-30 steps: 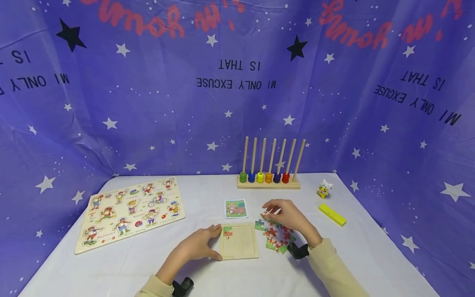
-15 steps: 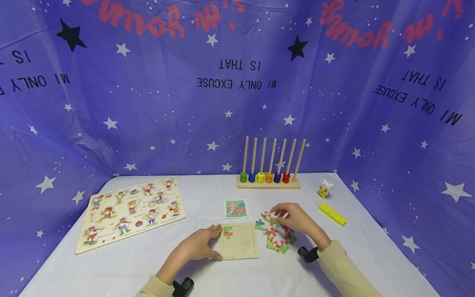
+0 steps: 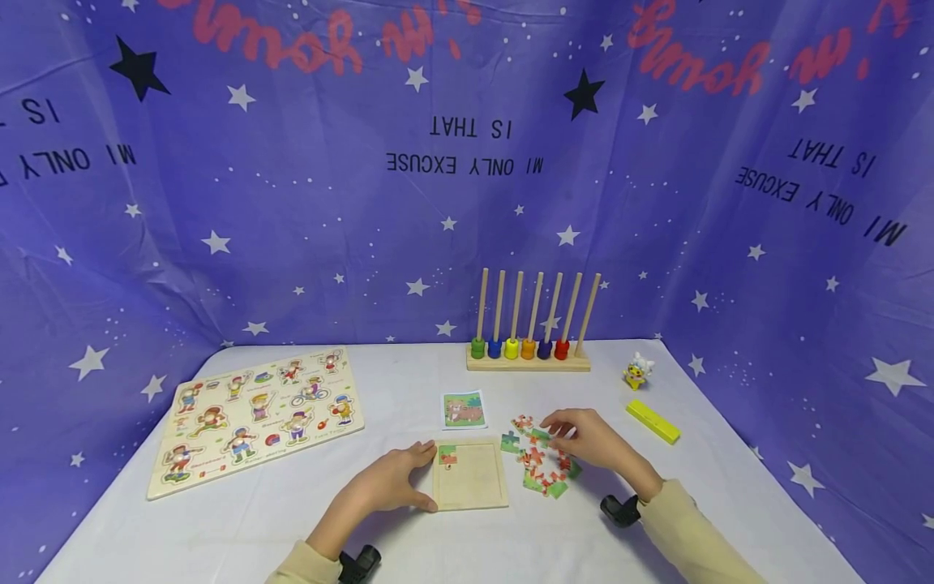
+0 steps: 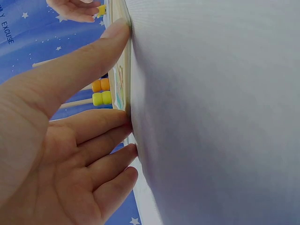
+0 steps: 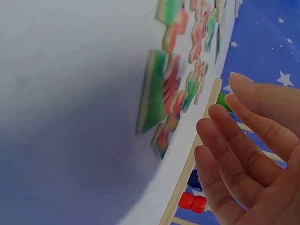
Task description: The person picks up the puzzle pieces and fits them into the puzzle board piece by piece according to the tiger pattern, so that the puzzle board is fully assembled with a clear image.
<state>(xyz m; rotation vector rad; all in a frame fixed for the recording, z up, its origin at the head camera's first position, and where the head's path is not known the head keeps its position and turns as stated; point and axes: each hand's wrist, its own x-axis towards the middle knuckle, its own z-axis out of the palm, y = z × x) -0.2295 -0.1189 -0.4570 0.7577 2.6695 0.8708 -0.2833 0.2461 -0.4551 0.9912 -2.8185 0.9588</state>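
A small wooden puzzle tray point(image 3: 474, 478) lies on the white table, with one piece point(image 3: 447, 457) set in its far left corner. My left hand point(image 3: 394, 480) rests flat against the tray's left edge point(image 4: 123, 70), thumb and fingers point(image 4: 93, 126) straight. Right of the tray lies a loose heap of red and green puzzle pieces point(image 3: 543, 466). My right hand point(image 3: 587, 440) hovers over the heap's far right side, its fingertips near the far pieces. In the right wrist view the fingers point(image 5: 243, 140) are relaxed and hold nothing, just above the pieces point(image 5: 164, 93).
A picture card point(image 3: 464, 410) lies behind the tray. A wooden peg rack with coloured beads point(image 3: 529, 349) stands at the back. A yellow block point(image 3: 653, 422) and a small toy figure point(image 3: 638, 371) sit at the right. A large character peg board point(image 3: 255, 414) lies at the left.
My right hand has drifted to the right and slightly nearer across the loose pieces. The left hand and the tray have stayed put.
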